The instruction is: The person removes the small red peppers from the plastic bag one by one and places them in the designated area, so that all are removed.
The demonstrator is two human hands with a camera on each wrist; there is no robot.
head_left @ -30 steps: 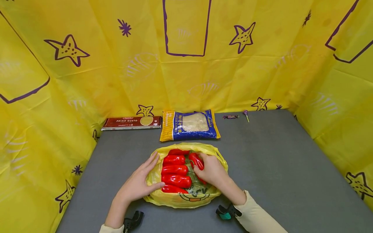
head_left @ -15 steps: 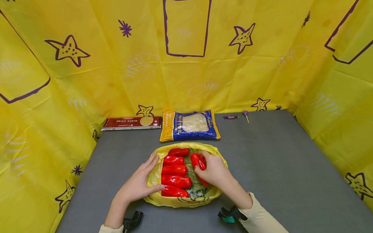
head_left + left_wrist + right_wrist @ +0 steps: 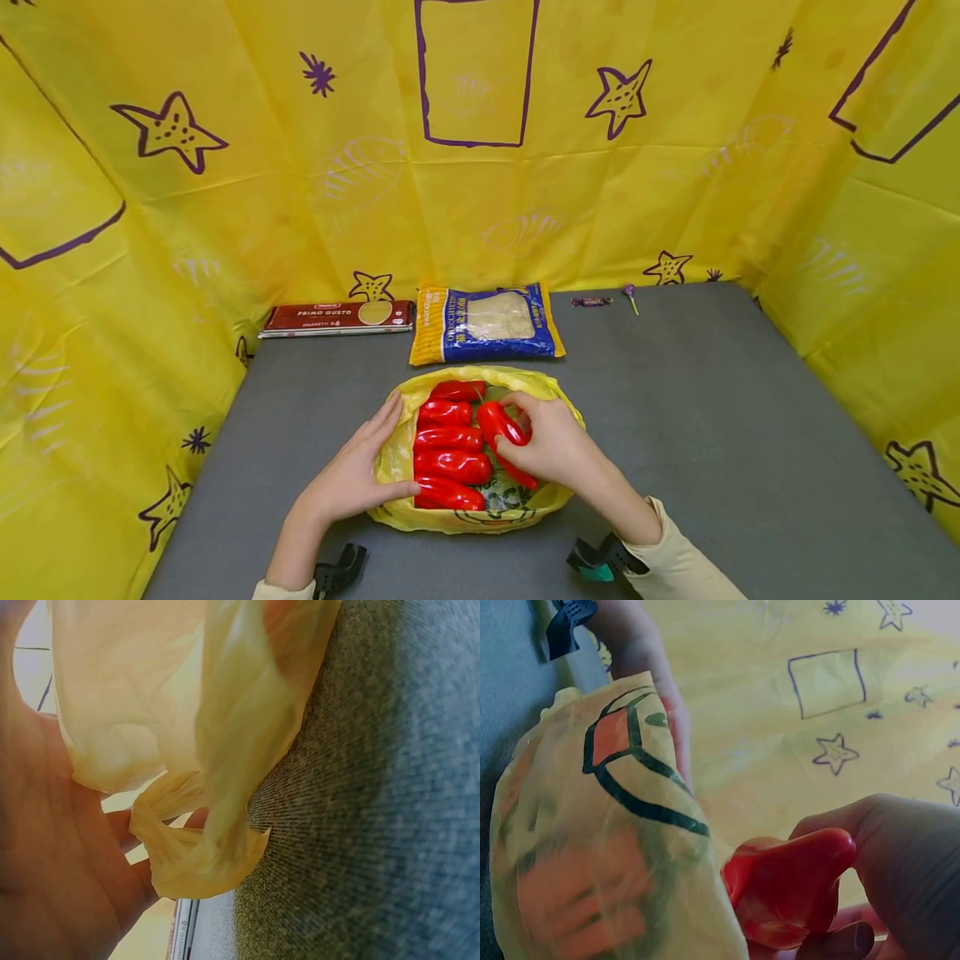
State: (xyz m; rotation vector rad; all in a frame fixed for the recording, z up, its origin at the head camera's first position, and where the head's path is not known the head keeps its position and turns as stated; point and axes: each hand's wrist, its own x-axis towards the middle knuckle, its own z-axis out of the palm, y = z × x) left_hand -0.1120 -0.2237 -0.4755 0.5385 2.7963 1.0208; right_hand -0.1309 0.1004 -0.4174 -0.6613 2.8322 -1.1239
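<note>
A yellow plastic bag [image 3: 420, 521] lies with its mouth open upward, printed on the front. Inside, several glossy red peppers [image 3: 450, 467] lie in a row along its left side, over dark green printed plastic. My right hand [image 3: 551, 442] reaches into the right half and grips a red pepper [image 3: 495, 421] between thumb and fingers; the right wrist view shows its rounded red end [image 3: 787, 889]. My left hand [image 3: 352, 467] rests along the left rim with extended fingers, thumb tip at the nearest pepper. In the left wrist view, bag folds [image 3: 240, 750] cover part of its fingers.
Behind the bag lie a blue and yellow orecchiette packet [image 3: 487, 325] and a red-brown spaghetti packet [image 3: 337, 318]. A wrapped candy [image 3: 591, 302] and a lollipop [image 3: 630, 297] lie at the back right of the grey table [image 3: 675, 417]. Yellow patterned cloth [image 3: 480, 200] encloses the back and sides.
The right hand has tilted the gripped pepper and shifted it slightly left toward the row. The peppers at the bag's left show a little more clearly. The left hand stays at the rim.
</note>
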